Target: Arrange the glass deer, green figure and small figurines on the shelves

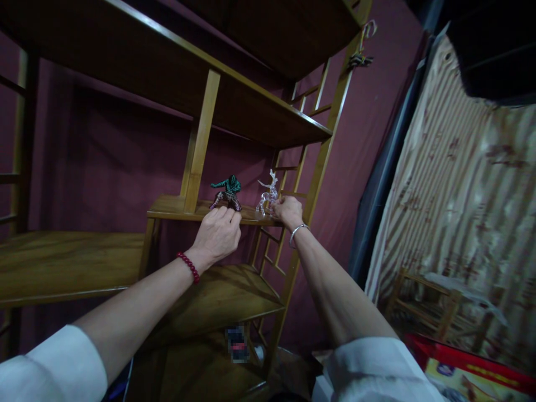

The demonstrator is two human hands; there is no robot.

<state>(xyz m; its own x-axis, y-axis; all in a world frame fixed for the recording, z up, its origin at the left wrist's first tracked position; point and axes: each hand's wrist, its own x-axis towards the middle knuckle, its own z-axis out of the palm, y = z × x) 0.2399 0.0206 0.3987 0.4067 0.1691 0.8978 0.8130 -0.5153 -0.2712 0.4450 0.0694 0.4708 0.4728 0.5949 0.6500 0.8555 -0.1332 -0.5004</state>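
A clear, glassy deer figurine (267, 196) stands near the right end of a raised wooden shelf (173, 207). My right hand (290, 211), with a silver bangle at its wrist, closes its fingers on the deer's right side. Left of the deer is a small action figure (228, 192) with a green upper body and brownish legs, in a wide crouch. Just in front of its feet, at the shelf's front edge, my left hand (218, 234) has its fingers curled. Their tips are hidden, so whether they grip the figure cannot be told. Red beads circle that wrist.
A wooden upright (202, 145) rises left of the figure, with another shelf board (268, 92) overhead. Lattice side bars (298, 167) edge the right. Lower down is a shelf (234, 290). A striped curtain (452, 184), a wooden rack (444, 307) and a red box (473, 363) are at right.
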